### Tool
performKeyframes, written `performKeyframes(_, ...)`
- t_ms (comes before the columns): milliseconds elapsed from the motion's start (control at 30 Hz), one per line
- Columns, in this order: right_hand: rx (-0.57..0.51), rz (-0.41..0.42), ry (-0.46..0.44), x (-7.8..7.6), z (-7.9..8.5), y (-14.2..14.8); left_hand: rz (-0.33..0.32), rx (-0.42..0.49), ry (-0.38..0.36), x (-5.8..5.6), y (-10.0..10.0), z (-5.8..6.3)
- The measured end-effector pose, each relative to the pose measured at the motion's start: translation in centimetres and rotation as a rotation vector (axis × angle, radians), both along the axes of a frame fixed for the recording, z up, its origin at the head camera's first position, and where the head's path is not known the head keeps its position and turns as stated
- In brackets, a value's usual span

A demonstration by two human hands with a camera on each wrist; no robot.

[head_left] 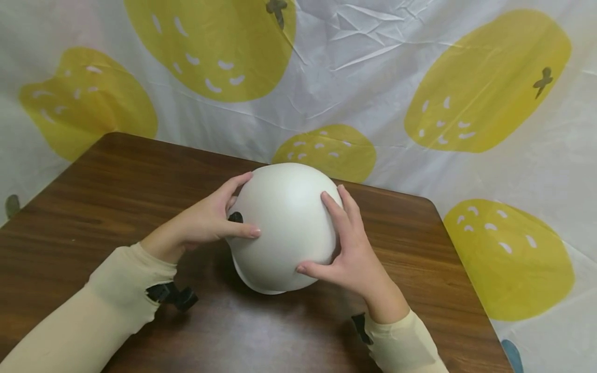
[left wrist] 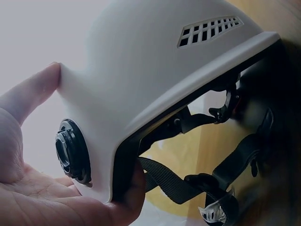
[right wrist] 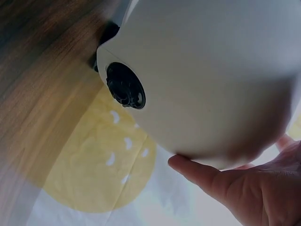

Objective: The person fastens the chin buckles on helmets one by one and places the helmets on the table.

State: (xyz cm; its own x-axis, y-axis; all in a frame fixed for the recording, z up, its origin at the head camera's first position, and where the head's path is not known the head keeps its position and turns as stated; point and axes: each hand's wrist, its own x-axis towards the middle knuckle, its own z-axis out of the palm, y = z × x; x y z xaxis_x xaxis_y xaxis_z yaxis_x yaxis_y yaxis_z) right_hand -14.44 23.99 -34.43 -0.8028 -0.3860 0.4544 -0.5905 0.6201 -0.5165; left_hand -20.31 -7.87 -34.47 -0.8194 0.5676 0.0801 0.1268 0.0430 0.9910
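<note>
A white helmet [head_left: 289,223] is between both hands over the table, its smooth dome towards the head camera. My left hand [head_left: 205,220] grips its left side, thumb on the shell by a black round knob [left wrist: 73,153]; in the left wrist view fingers curl under the rim. A vent grille [left wrist: 210,30] shows on the shell, and a black chin strap [left wrist: 171,181] with a buckle hangs below. My right hand [head_left: 352,251] holds the right side, thumb and fingers spread around the dome. Another black knob [right wrist: 125,85] shows in the right wrist view. Whether the helmet touches the table is hidden.
The dark brown wooden table [head_left: 140,181] has rounded far corners. Behind it hangs a white cloth [head_left: 354,67] with large yellow fruit prints, close to the far edge. Black wrist mounts [head_left: 173,296] sit on the light sleeves.
</note>
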Motion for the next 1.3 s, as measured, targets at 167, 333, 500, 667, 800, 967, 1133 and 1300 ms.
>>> performKeyframes(167, 0.005, -0.002, 0.006, -0.1, 0.1, 0.1, 0.003, -0.002, 0.016, 0.2, 0.1, 0.2)
performKeyframes(333, 0.001, 0.004, 0.010, -0.1, 0.1, 0.2, 0.017, -0.027, 0.030, 0.6, 0.2, 0.6)
performKeyframes(500, -0.009, 0.014, 0.018, -0.2, 0.1, 0.2, 0.037, -0.051, 0.050, 0.9, 0.2, 0.9)
performKeyframes(667, -0.017, 0.024, 0.032, -0.2, 0.2, 0.3, 0.049, -0.061, 0.079, 1.2, 0.3, 1.2)
performKeyframes(800, -0.027, 0.023, 0.028, -0.2, 0.3, 0.4, 0.055, -0.070, 0.095, 1.3, 0.4, 1.4)
performKeyframes(967, -0.036, 0.031, 0.027, -0.3, 0.2, 0.4, 0.066, -0.101, 0.126, 1.5, 0.4, 1.6)
performKeyframes(1133, -0.038, 0.030, 0.033, -0.3, 0.3, 0.3, 0.082, -0.118, 0.151, 1.7, 0.4, 1.9)
performKeyframes(1300, -0.043, 0.020, 0.027, -0.3, 0.3, 0.3, 0.089, -0.112, 0.147, 1.8, 0.5, 2.0)
